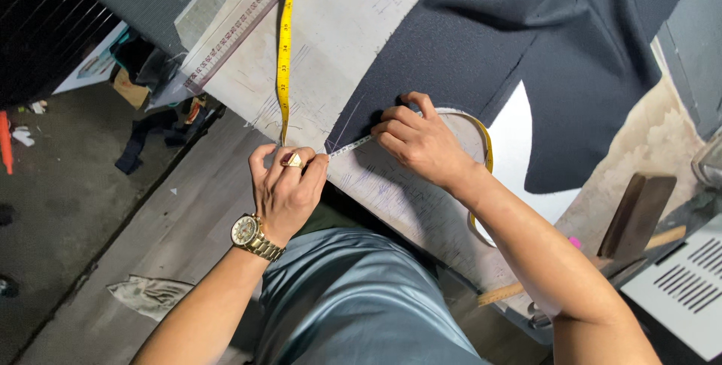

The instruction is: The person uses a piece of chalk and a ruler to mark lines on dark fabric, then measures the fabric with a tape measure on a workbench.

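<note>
A dark navy piece of cut fabric lies on a pale, chalk-marked work table. A yellow measuring tape hangs down from above, then runs along the fabric's lower edge. My left hand, with a gold watch and a ring, pinches the tape at the table's edge near the fabric's corner. My right hand presses the tape down onto the fabric edge, fingers bent; the tape loops on behind that wrist.
A long wooden ruler lies along the table's far-left edge. A wooden-handled tool and a white vented device sit at the right. Scraps of cloth and clutter lie on the floor at left.
</note>
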